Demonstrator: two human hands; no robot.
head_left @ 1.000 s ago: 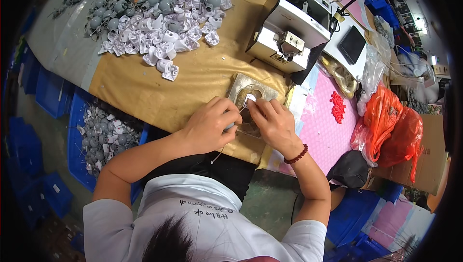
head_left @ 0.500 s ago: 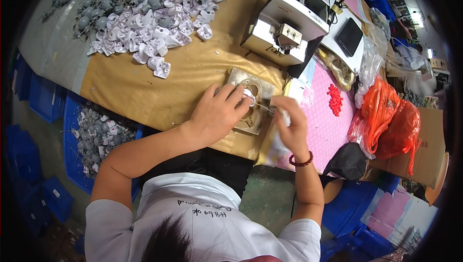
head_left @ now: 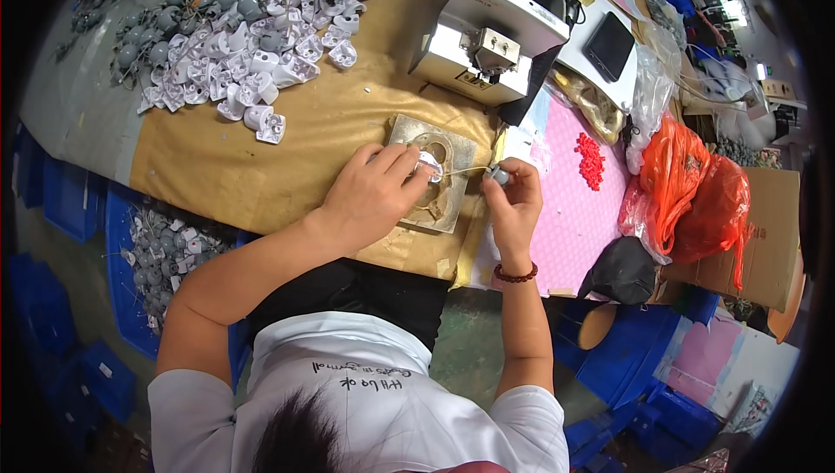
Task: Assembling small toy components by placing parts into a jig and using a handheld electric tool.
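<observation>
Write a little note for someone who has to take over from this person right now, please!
Left hand: fingers pinch a small white part against the metal plate on the brown table.
Right hand: holds a small grey piece at the plate's right edge; a thin wire runs between the two pieces.
Supplies: heap of white and grey parts at the table's far left; more in the blue bin below. A white machine stands behind the plate.
Done: both pieces are in hand, linked by the wire.
Left: the heap looks unworked, so probably many more.
</observation>
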